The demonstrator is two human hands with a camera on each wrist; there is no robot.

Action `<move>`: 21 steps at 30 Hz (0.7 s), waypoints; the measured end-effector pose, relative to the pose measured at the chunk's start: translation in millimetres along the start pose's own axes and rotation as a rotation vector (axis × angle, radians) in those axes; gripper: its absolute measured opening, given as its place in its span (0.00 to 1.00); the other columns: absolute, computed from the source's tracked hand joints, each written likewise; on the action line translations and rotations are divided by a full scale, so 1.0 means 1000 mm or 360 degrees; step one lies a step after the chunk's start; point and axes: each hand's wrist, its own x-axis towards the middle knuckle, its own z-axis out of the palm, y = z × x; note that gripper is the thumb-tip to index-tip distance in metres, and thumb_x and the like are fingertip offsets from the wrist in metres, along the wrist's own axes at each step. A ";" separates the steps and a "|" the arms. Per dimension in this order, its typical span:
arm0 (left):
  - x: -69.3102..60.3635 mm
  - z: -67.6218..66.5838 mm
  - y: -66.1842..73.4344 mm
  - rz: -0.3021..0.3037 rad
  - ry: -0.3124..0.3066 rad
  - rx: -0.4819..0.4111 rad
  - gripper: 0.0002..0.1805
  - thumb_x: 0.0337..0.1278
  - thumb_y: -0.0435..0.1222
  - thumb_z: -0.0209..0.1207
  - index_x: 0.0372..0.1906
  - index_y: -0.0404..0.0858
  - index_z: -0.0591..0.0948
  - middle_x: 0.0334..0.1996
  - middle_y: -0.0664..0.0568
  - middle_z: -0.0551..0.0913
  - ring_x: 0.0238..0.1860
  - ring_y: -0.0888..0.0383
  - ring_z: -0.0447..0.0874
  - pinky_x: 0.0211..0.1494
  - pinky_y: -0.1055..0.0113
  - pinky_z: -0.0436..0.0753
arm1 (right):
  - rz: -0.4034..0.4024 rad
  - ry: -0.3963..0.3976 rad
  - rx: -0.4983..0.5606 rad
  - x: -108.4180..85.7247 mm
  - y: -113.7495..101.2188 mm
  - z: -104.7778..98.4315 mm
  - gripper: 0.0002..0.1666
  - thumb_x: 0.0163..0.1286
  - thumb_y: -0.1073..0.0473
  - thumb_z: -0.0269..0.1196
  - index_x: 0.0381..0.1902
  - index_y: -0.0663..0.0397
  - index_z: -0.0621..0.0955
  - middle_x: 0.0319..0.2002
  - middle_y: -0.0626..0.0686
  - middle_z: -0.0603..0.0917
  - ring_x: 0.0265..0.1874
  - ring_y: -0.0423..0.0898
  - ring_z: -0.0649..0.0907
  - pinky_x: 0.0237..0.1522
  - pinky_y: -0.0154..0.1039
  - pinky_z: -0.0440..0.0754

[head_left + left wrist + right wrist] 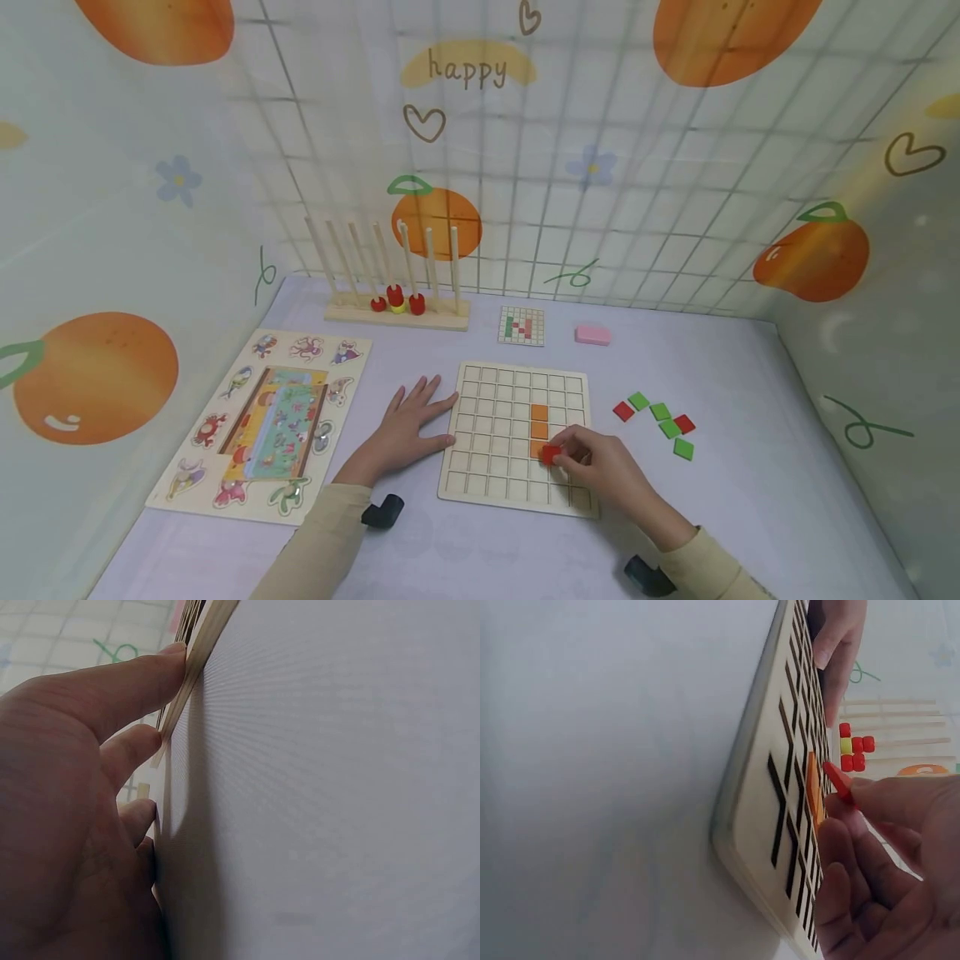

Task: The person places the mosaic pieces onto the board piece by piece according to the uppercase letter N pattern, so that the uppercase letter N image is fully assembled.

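Note:
A square wooden grid board lies in the middle of the table, with several orange tiles set in one column right of its centre. My right hand pinches a red square tile between thumb and finger. It holds the tile just over the board, at the lower end of the orange column; the right wrist view shows the tile tilted above the grid. My left hand lies flat with spread fingers, the thumb and a fingertip touching the board's left edge. Contact shows in the left wrist view too.
Loose green tiles and red tiles lie right of the board. Behind it are a small pattern card and a pink block. A bead-and-peg rack stands back left, and a sea-animal puzzle board lies left.

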 end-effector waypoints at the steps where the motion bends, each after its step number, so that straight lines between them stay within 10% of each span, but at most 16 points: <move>1: 0.000 0.000 0.000 0.0000 -0.0001 -0.0001 0.40 0.63 0.58 0.63 0.77 0.54 0.66 0.82 0.50 0.47 0.82 0.50 0.36 0.81 0.47 0.32 | -0.0002 -0.0001 -0.0007 0.000 0.000 0.001 0.10 0.64 0.60 0.73 0.42 0.41 0.86 0.29 0.38 0.83 0.28 0.38 0.79 0.33 0.31 0.81; 21: 0.000 -0.001 0.001 -0.0011 -0.0015 0.0001 0.41 0.63 0.58 0.63 0.78 0.54 0.66 0.82 0.50 0.47 0.82 0.49 0.35 0.81 0.46 0.31 | -0.0190 -0.0085 -0.0062 -0.004 0.002 0.014 0.11 0.63 0.59 0.74 0.40 0.38 0.86 0.30 0.33 0.83 0.30 0.33 0.79 0.34 0.31 0.81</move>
